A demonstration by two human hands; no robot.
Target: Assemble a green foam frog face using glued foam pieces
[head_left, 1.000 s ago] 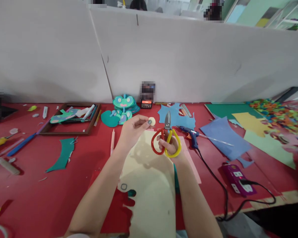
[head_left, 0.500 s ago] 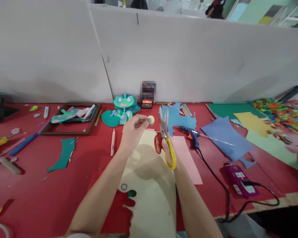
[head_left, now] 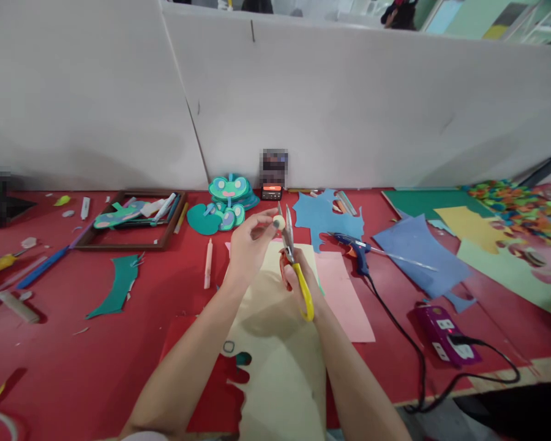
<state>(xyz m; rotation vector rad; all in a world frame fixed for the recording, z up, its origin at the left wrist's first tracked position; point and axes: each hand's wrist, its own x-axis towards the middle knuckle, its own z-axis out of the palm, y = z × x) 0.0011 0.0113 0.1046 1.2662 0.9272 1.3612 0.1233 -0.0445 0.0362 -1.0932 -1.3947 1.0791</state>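
Note:
Between finger and thumb my left hand (head_left: 250,245) pinches a small pale cream foam piece (head_left: 279,222), roughly round. My right hand (head_left: 300,275) grips scissors (head_left: 288,236) with one red and one yellow handle loop, points upward. Their blades are parted and stand right at the foam piece; whether they touch it I cannot tell. Below both hands lies a large cream foam sheet (head_left: 280,343) with a scalloped left edge and a small outlined shape near it. A pink sheet (head_left: 346,300) sticks out at its right.
Green frog-like foam faces (head_left: 229,190) sit at the back, near a phone (head_left: 272,193). To the right are a blue glue gun (head_left: 359,251), its cord, and a purple power strip (head_left: 445,334). A brown frame (head_left: 122,247) holds scraps at the left.
My right hand has brought the scissors leftward to the foam piece, and their blades have turned. My left hand stays nearly in place, still pinching the piece.

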